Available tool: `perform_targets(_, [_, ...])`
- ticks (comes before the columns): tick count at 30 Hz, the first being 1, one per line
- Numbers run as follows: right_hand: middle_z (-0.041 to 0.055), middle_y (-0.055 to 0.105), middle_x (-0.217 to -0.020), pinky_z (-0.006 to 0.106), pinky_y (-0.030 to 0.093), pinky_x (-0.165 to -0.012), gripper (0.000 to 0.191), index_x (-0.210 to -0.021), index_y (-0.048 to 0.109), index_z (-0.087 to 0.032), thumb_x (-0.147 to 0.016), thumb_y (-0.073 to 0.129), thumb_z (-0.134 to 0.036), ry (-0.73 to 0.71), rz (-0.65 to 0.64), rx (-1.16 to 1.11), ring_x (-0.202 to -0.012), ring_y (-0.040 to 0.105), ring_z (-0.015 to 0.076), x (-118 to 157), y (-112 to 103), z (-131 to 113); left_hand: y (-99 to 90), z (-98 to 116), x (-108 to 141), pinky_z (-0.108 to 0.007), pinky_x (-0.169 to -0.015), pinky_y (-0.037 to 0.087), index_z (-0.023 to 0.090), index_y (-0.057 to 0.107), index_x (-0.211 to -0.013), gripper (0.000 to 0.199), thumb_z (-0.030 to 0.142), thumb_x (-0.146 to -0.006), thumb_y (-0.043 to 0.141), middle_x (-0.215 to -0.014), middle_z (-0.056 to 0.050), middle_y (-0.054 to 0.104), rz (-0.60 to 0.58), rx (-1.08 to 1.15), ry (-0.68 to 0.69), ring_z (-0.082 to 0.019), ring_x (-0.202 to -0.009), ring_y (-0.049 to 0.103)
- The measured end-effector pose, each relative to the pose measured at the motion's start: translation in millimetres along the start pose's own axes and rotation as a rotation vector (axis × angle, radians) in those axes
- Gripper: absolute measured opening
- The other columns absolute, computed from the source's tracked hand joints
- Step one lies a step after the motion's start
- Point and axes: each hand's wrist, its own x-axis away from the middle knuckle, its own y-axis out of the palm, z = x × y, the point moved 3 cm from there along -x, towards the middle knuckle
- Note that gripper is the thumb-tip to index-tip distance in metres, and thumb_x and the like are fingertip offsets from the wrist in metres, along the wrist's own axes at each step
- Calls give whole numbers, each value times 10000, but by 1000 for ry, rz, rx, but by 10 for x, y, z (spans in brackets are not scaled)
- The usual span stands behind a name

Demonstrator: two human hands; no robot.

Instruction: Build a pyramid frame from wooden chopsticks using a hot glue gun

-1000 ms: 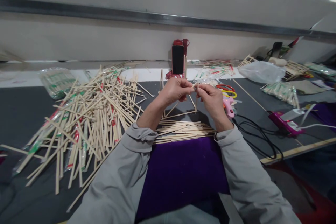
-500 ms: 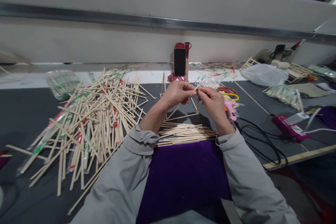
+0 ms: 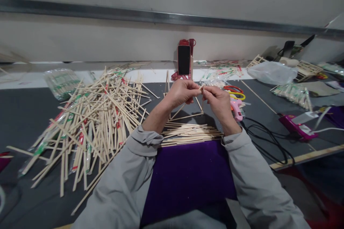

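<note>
Both hands meet over an open frame of joined wooden chopsticks (image 3: 188, 117) standing on the dark table. My left hand (image 3: 180, 94) is closed, its thumb and fingertips pinching a chopstick whose end (image 3: 201, 87) shows at the fingertips. Close beside it, my right hand (image 3: 217, 99) is closed too, pinching an upright chopstick (image 3: 202, 106) at the same upper corner. My fingers hide the joint itself and part of the frame behind them. In front of the frame, a layer of loose chopsticks (image 3: 192, 133) lies beside a purple cloth (image 3: 190, 179).
A large chopstick pile (image 3: 107, 114) spreads on the left. A phone (image 3: 184, 59) leans upright at the back. Right of my hands are scissors (image 3: 238, 95), a pink glue gun (image 3: 237, 110), black cables (image 3: 264, 139) and a magenta power strip (image 3: 291, 127). A plastic bag (image 3: 271, 72) lies farther back.
The view has shifted slightly. Both hands stay pinched at the same corner, with only a small shift of the fingers; a chopstick end shows a little more above them.
</note>
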Motion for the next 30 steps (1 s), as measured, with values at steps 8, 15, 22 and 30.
perform_targets(8, [6, 678, -731, 305, 494, -710, 206, -932, 843, -225, -881, 677, -336, -50, -10, 9, -728, 623, 167, 6, -11, -17, -4, -3, 4, -193, -414, 417, 121, 699, -744, 210, -18, -900, 716, -519, 61, 604, -4, -8, 11, -50, -393, 540])
perform_targets(15, [7, 698, -758, 307, 498, -706, 202, -924, 840, -234, -878, 674, -339, -46, -13, 8, -711, 620, 162, 1, -14, -4, -6, 16, 15, -193, -421, 423, 126, 688, -722, 231, -18, -902, 710, -516, 52, 602, 1, -24, 11, -55, -402, 555])
perform_targets(22, [4, 679, -730, 303, 492, -695, 210, -945, 853, -241, -885, 694, -365, -39, -27, -24, -742, 629, 175, -8, -9, 28, -3, 5, 22, -192, -416, 421, 128, 679, -731, 234, -27, -904, 707, -529, 55, 604, 14, -20, 3, -51, -402, 550])
perform_targets(30, [9, 681, -727, 299, 487, -688, 216, -944, 858, -241, -882, 687, -358, -36, -26, 5, -746, 624, 176, -13, -16, -8, 4, 21, 22, -189, -425, 429, 132, 676, -718, 240, -16, -903, 709, -526, 53, 602, 19, -30, 3, -53, -405, 559])
